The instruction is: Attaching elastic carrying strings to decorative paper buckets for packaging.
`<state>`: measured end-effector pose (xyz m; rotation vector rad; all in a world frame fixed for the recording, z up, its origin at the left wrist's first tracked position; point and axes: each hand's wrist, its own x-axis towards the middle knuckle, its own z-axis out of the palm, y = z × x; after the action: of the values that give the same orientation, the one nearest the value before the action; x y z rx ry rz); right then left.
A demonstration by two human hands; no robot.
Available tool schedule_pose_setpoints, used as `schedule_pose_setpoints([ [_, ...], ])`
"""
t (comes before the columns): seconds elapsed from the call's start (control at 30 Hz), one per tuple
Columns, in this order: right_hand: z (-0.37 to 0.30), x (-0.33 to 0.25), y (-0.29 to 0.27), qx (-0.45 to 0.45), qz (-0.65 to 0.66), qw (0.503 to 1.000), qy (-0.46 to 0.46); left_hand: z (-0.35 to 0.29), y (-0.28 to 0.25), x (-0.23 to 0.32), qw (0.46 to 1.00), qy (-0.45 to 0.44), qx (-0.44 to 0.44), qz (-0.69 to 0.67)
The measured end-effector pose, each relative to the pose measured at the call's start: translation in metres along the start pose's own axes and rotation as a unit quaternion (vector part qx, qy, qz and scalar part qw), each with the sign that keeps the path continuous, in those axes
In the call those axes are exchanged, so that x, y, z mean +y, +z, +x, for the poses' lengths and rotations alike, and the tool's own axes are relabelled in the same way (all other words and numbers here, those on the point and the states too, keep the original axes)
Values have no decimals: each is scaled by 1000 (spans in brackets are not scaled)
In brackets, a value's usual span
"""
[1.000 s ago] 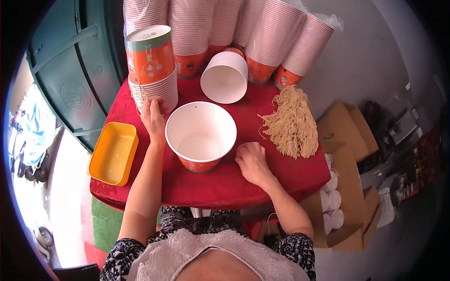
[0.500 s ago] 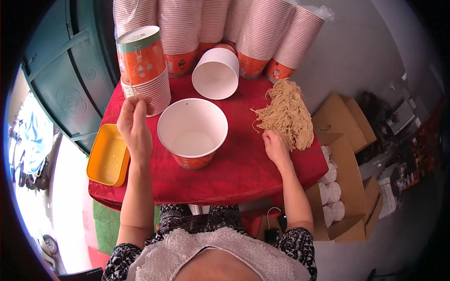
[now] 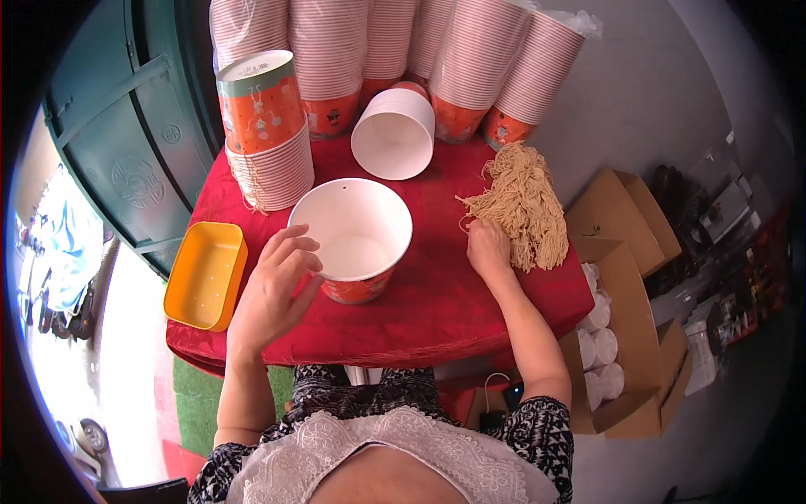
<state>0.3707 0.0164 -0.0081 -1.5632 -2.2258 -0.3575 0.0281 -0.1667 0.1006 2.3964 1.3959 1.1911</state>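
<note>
A white-lined paper bucket (image 3: 353, 281) with an orange printed outside stands upright in the middle of the red cloth. My left hand (image 3: 281, 277) is at its near-left rim, fingers spread and holding nothing. Thin beige cords (image 3: 245, 181) hang down the side of a stack of upside-down buckets (image 3: 273, 164) behind that hand. To the right, a loose heap of beige cords (image 3: 525, 206) lies on the cloth. My right hand (image 3: 489, 245) is closed at the heap's near-left edge; what its fingers hold, if anything, is hidden.
A yellow plastic basket (image 3: 204, 277) stands at the table's left edge. Another bucket (image 3: 393, 139) lies on its side, its mouth facing me. Tall wrapped bucket stacks (image 3: 470, 67) line the back. An open carton (image 3: 625, 336) with white rolls stands right of the table (image 3: 403, 328).
My left hand has come away from the bucket stack, moved right and down to the bucket's rim, and opened from its pinch. My right hand has moved slightly up and left at the cord heap.
</note>
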Motion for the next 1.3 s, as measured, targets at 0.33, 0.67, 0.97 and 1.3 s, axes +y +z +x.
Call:
schedule_pose_setpoints([
  [0.33, -38, -47, -44, -34, 200, 975, -90, 3, 11, 12, 993, 22, 24, 110],
  [0.67, -68, -136, -136, 39, 404, 881, -244, -3, 17, 27, 991, 20, 103, 80],
  [0.97, -63, -171, -124, -8, 666, 733, -134, -19, 18, 51, 974, 69, 182, -116],
  [1.3, -71, -173, -121, 20, 652, 752, -99, -36, 31, 49, 940, -205, 0, -271],
])
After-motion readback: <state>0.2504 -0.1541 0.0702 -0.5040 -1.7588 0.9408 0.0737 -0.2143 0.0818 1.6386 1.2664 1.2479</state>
